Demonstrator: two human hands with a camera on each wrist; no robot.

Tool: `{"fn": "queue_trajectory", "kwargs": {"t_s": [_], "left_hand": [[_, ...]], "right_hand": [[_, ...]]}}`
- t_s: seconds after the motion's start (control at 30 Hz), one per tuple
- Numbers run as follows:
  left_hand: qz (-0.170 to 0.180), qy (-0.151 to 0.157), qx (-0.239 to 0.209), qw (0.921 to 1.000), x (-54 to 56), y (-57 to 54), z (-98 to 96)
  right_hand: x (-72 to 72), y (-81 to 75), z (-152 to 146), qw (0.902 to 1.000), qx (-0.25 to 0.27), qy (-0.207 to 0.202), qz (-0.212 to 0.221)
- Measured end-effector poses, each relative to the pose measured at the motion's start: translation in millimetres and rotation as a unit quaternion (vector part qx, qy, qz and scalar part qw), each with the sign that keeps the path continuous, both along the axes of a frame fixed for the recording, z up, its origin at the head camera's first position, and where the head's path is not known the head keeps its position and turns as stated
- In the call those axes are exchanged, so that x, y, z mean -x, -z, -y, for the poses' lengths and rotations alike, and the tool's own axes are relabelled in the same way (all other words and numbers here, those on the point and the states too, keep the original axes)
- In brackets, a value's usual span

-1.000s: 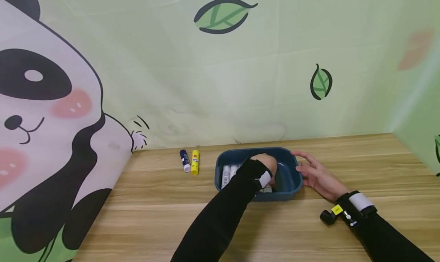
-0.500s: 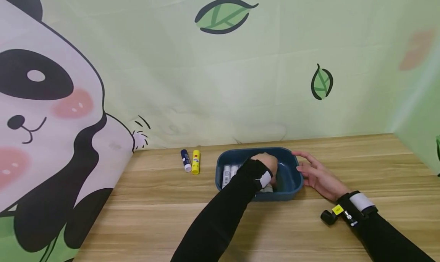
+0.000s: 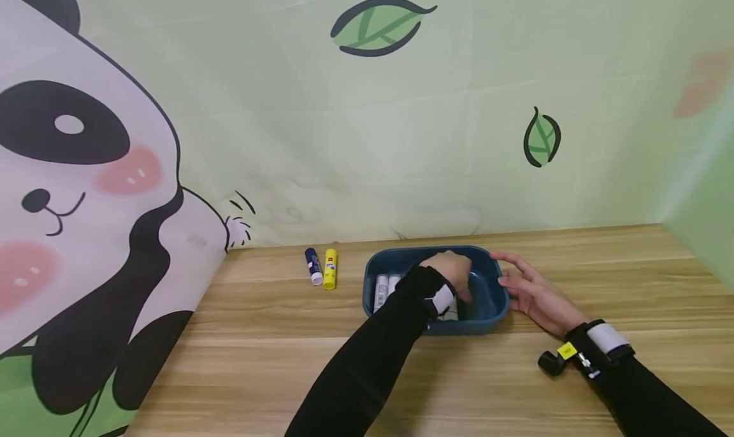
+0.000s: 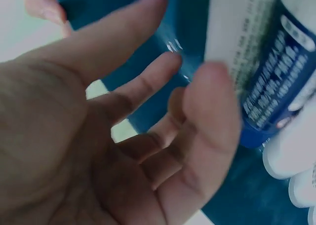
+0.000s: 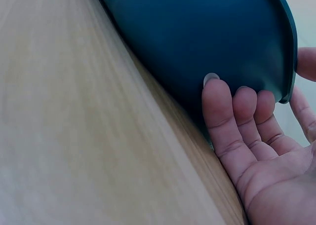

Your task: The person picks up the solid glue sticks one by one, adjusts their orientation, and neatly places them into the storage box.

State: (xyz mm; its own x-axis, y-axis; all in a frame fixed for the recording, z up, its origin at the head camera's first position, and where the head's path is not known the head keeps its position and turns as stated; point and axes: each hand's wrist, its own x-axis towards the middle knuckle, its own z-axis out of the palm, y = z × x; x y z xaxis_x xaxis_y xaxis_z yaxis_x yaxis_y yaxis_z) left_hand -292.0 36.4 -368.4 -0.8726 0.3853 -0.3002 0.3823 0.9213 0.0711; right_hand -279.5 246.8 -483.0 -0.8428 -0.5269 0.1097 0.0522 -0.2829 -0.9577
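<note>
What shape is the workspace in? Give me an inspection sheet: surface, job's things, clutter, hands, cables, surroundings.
Surface: table with a wood-grain top.
Job's things: dark blue box on the table, with tubes inside; the left arm hides part of the contents, so no full count.
Clutter: navy tube and yellow tube, lying side by side to the left of the box.
Left hand: inside the box, fingers loosely bent; whether a fingertip touches a tube is unclear.
Right hand: fingertips against the box's right end.
Cables: nothing seen.
Surroundings: pale green backdrop printed with a panda and leaves.
</note>
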Motion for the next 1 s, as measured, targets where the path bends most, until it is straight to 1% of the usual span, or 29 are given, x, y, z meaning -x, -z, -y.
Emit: {"fn": "queue_trajectory", "kwargs": {"t_s": [0.1,0.17,0.3,0.4,0.57,0.67,0.77,0.87,1.0], "left_hand": [[0.009,0.000,-0.031,0.9995,7.5,3.5,-1.6],[0.013,0.013,-0.062,0.9979,12.6,4.8,-0.6],[0.015,0.050,-0.131,0.9901,19.9,3.1,6.6],[0.013,0.059,-0.174,0.9829,21.7,-2.0,15.2],[-0.003,0.058,-0.232,0.9709,24.1,-10.0,30.6],[-0.001,0.057,-0.277,0.9593,25.2,-12.9,40.6],[0.006,0.038,-0.318,0.9472,24.1,-14.9,52.2],[0.005,0.020,-0.346,0.9379,22.3,-13.6,64.2],[0.001,0.013,-0.371,0.9286,19.8,-7.5,80.0]], "right_hand": [[-0.4,-0.2,-0.3,1.0000,0.002,-0.004,-0.001],[-1.0,-0.2,-0.4,1.0000,0.004,-0.008,-0.002],[-1.5,0.2,-0.7,0.9998,0.013,-0.016,-0.003],[-0.5,1.1,-0.7,0.9996,0.019,-0.018,-0.004],[1.5,1.4,-1.3,0.9995,0.027,-0.015,-0.004],[2.2,0.4,-1.9,0.9996,0.027,-0.011,-0.002],[1.8,0.2,-0.8,0.9995,0.029,-0.009,-0.003],[1.0,0.9,0.7,0.9994,0.034,-0.007,-0.006],[-0.1,1.2,2.0,0.9996,0.028,0.002,-0.007]]}}
